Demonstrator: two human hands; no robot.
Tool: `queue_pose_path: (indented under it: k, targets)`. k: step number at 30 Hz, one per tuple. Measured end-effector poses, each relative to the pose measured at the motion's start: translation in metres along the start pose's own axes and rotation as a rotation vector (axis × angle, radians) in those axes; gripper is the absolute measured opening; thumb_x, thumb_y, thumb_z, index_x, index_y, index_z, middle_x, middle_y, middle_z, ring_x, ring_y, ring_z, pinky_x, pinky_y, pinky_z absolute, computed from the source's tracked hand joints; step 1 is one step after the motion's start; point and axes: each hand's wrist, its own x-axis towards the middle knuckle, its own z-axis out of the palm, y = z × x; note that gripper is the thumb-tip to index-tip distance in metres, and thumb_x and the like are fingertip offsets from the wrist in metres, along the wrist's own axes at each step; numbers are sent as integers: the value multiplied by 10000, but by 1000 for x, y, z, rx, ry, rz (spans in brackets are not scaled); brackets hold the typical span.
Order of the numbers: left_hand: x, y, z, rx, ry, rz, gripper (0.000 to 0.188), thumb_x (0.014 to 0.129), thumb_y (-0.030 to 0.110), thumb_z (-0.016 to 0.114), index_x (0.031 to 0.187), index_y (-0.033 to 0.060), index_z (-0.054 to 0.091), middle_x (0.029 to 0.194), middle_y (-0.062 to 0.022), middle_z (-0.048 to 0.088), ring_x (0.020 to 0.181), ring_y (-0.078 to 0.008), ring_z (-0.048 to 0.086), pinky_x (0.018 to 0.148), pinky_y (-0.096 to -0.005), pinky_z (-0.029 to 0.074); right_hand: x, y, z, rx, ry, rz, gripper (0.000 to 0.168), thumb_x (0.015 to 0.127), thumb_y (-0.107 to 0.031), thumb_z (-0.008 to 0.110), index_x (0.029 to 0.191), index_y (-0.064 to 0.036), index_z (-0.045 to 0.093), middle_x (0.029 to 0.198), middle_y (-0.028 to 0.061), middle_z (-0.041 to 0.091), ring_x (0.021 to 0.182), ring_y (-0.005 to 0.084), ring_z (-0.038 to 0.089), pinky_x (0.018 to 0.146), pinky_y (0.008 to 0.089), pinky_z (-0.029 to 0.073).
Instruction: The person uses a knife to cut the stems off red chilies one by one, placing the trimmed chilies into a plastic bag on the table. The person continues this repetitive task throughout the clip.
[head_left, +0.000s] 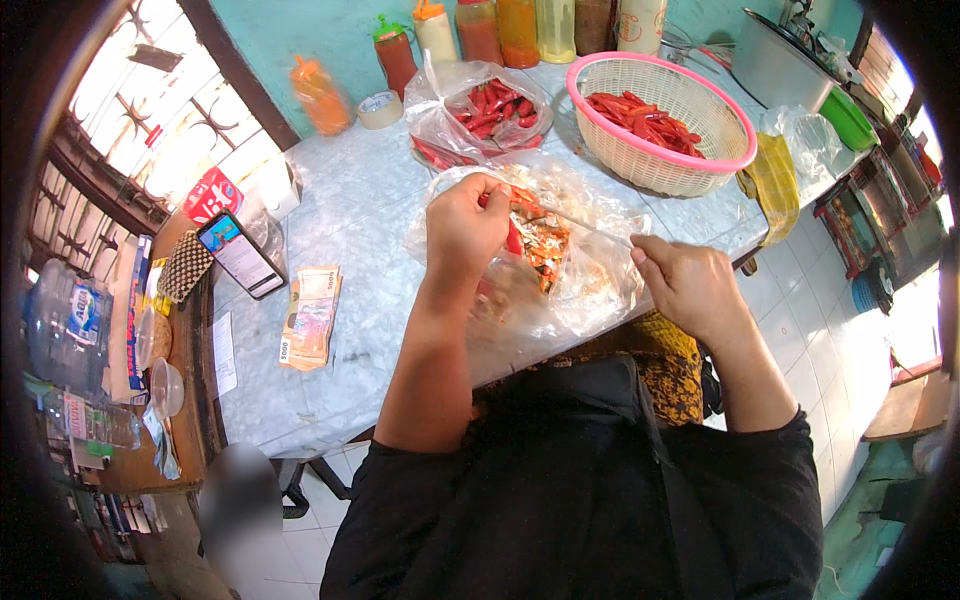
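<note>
My left hand (472, 221) is closed on a red chili pepper (514, 237) above a clear plastic bag (600, 300) spread on the table. Inside that bag lie orange-red chili scraps and pale seeds (546, 247). My right hand (675, 277) grips a thin metal tool (581, 219), perhaps a knife, whose far end reaches the chili near my left fingers. Behind my hands, a tied clear plastic bag (442, 105) holds whole red chilies (495, 105). To its right, a cream plastic basket with a pink rim (739, 166) contains opened red chilies (645, 124).
Sauce bottles (478, 34) and a tape roll (380, 109) line the wall. A smartphone (241, 253) and banknotes (311, 319) lie left. A yellow cloth (776, 180) hangs over the right edge, near a large metal pot (776, 64). A blurred shape is at lower left.
</note>
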Motion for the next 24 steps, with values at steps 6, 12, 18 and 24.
queue_pose_path:
  k: [6, 12, 18, 24]
  targets:
    - [-2, -2, -1, 41, 114, 43, 103, 776, 122, 609, 748, 24, 626, 633, -117, 604, 531, -231, 579, 544, -321, 461, -9, 13, 18, 276, -169, 346, 318, 911, -322, 428, 890, -39, 570, 688, 188, 598, 666, 330, 602, 621, 417, 455]
    - [-2, 1, 5, -86, 163, 76, 92, 775, 96, 613, 737, 13, 607, 652, -111, 593, 530, -229, 563, 527, -328, 450, -14, -9, 21, 839, -315, 484, 313, 928, -308, 442, 852, -17, 528, 567, 81, 501, 582, 198, 551, 572, 337, 424]
    - [-4, 4, 2, -21, 218, 146, 90, 759, 73, 623, 705, 9, 588, 638, -107, 575, 525, -223, 545, 515, -326, 438, -11, 2, 47, 787, -236, 446, 281, 933, -279, 435, 846, -22, 509, 535, 81, 486, 474, 175, 514, 481, 311, 409]
    - [-4, 1, 1, 16, 244, 197, 93, 733, 66, 632, 686, 11, 574, 624, -106, 564, 519, -238, 538, 505, -333, 432, -12, -24, 23, 849, -408, 508, 338, 918, -333, 413, 930, -14, 523, 658, 183, 553, 664, 325, 570, 674, 399, 443]
